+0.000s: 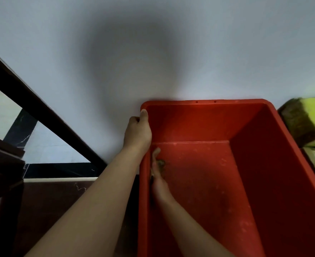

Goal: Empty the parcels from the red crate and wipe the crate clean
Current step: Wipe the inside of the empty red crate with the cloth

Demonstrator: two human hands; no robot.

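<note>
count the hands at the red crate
2. The left hand grips the red plastic crate's far left rim corner; the right hand is inside it, low against the left wall.

Left hand (138, 131) grips the crate (236, 101) rim, arm outstretched; right hand (158, 179) reaches lower, one finger extended.

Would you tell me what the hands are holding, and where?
The left hand grips the red crate by its far-left rim corner; the right hand holds a small brownish cloth, which part is unclear.
</note>
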